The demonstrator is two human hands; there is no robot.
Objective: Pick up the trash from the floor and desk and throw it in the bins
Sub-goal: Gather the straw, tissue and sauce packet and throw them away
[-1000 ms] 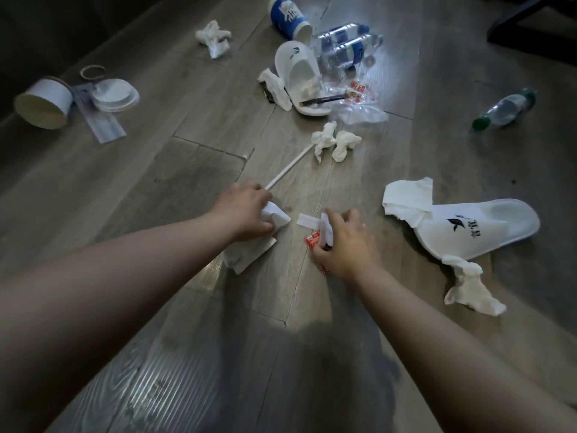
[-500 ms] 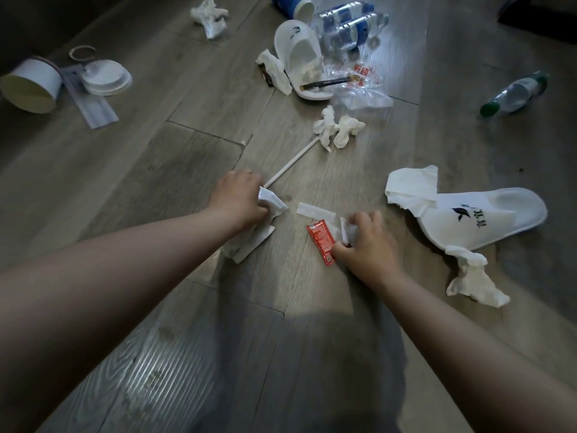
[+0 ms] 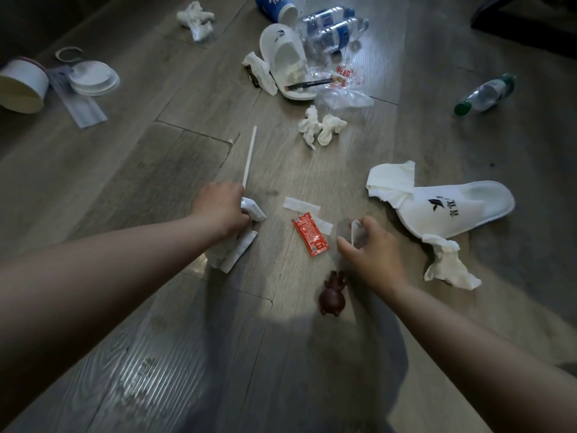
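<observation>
Down on the floor point(image 3: 125, 170), gripping napkin point(image 3: 237, 254) and straw point(image 3: 249, 154) with left hand point(image 3: 220, 210), pinching paper scrap point(image 3: 356, 232) with right hand point(image 3: 371, 254).

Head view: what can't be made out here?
Bins: none in frame.
Blue cup: cut off by the top edge.
White scrap in the right hand: mostly hidden by that hand.
Straw: lower end hidden behind the left hand, which grips tissues.
Red sachet: print too small to read.
</observation>
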